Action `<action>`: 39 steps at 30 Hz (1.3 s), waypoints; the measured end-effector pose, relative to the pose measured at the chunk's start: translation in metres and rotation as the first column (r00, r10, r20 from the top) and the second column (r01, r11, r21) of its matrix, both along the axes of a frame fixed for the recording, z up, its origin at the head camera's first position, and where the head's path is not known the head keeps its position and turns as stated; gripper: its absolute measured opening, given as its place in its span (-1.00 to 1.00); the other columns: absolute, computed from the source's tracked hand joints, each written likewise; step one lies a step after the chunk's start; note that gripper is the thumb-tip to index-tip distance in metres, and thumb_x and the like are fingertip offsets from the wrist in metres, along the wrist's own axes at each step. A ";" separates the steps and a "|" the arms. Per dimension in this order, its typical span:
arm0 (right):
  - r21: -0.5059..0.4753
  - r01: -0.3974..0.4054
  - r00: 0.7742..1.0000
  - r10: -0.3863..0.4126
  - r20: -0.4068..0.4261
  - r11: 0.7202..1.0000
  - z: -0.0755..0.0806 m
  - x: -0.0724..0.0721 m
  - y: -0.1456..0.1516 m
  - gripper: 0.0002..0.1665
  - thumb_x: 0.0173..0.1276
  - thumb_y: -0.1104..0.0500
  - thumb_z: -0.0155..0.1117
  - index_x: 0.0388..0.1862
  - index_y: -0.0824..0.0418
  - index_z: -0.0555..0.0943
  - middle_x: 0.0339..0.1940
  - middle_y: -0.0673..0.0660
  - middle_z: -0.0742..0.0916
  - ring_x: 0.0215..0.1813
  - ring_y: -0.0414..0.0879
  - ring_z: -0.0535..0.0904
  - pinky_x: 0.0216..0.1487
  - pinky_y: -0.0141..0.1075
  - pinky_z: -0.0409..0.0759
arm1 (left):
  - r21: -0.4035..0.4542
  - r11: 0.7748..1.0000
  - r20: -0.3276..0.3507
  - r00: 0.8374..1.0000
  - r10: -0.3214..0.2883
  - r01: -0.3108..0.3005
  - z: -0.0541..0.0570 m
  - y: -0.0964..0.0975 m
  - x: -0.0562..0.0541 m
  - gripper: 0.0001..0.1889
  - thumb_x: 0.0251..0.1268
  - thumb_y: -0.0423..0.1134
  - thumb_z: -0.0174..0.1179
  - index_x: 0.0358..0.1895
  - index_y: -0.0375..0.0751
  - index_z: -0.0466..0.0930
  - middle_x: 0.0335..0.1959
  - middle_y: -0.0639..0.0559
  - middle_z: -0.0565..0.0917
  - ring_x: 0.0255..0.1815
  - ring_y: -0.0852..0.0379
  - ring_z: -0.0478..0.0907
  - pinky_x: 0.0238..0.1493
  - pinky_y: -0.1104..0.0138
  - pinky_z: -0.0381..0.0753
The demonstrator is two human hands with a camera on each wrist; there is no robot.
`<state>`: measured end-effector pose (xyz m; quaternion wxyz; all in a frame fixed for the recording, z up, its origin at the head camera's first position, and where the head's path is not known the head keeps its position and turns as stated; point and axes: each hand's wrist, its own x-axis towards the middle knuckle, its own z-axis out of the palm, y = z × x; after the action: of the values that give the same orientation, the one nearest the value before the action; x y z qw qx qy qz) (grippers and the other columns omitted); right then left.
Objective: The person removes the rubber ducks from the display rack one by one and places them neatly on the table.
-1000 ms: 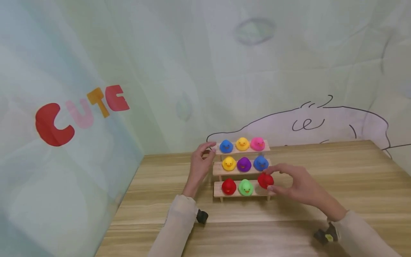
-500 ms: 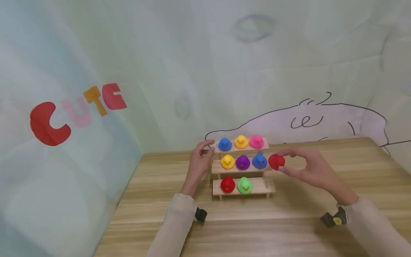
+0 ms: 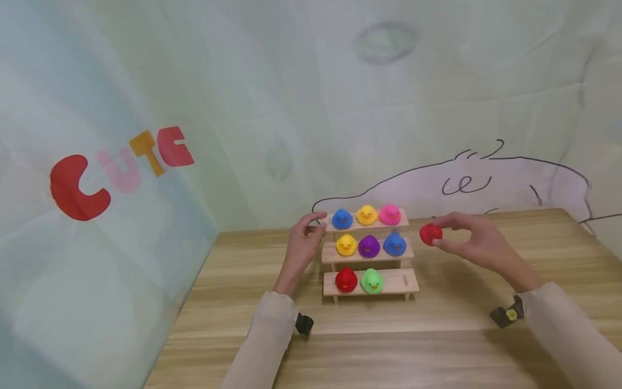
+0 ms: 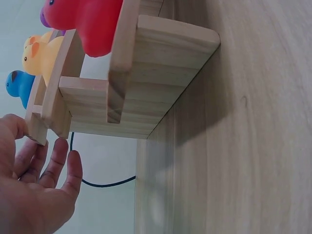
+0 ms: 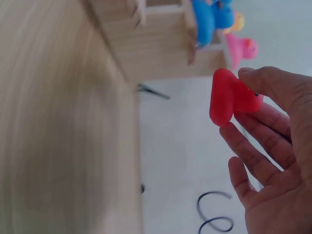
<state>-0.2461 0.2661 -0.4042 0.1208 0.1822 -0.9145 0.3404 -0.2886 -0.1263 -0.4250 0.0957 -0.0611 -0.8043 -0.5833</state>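
A red rubber duck (image 3: 431, 234) is pinched between the thumb and fingers of my right hand (image 3: 478, 243), raised to the right of a three-step wooden stand (image 3: 396, 281). In the right wrist view, the red duck (image 5: 224, 97) shows between thumb and fingertips. My left hand (image 3: 303, 246) holds the left end of the top step, thumb and curled fingertips right at the wood in the left wrist view. A red duck (image 3: 346, 280) and a green duck (image 3: 372, 281) sit on the bottom step, left and middle.
Yellow (image 3: 346, 245), purple (image 3: 369, 246) and blue (image 3: 395, 245) ducks fill the middle step. On the top step are blue (image 3: 342, 219), yellow (image 3: 366, 215) and pink (image 3: 390, 214) ducks. The wood-grain table (image 3: 252, 346) meets a printed cloth backdrop (image 3: 272, 119) behind the stand.
My right hand has lifted the red duck off the right end of the bottom step and carried it up and to the right. My left hand stays at the top step.
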 end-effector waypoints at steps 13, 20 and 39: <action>0.065 -0.040 0.991 0.032 0.129 0.997 -0.028 -0.019 0.008 -0.66 0.37 0.11 0.54 0.10 0.09 0.75 0.12 0.20 0.86 0.22 0.28 0.74 0.26 0.37 0.62 | 0.012 1.000 -0.030 1.000 0.001 -0.001 -0.002 -0.003 0.000 -0.67 0.60 -0.23 0.24 0.32 -0.06 0.69 0.40 -0.05 0.66 -0.10 0.03 0.69 -0.10 0.41 0.63; 0.088 -0.022 0.978 0.004 0.210 0.996 -0.036 -0.024 0.009 -0.67 0.38 0.12 0.52 0.10 0.08 0.75 0.18 0.23 0.84 0.31 0.35 0.67 0.30 0.41 0.57 | 0.010 1.000 -0.031 1.000 -0.002 0.002 -0.001 -0.003 -0.001 -0.67 0.60 -0.23 0.24 0.32 -0.07 0.70 0.39 -0.06 0.66 -0.11 0.04 0.69 -0.09 0.38 0.64; 0.035 -0.028 0.976 0.020 0.218 0.999 -0.040 -0.027 0.006 -0.44 0.44 0.06 0.48 0.37 0.14 0.63 0.41 0.31 0.72 0.42 0.45 0.58 0.31 0.41 0.57 | 0.015 1.000 -0.013 1.000 0.007 -0.007 0.001 0.002 0.001 -0.68 0.61 -0.22 0.24 0.31 -0.05 0.71 0.39 -0.05 0.66 -0.07 0.02 0.68 -0.10 0.40 0.65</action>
<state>-0.2730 0.2720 -0.4442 0.0125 0.1573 -0.9262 0.3424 -0.2873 -0.1242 -0.4239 0.1033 -0.0612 -0.7996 -0.5884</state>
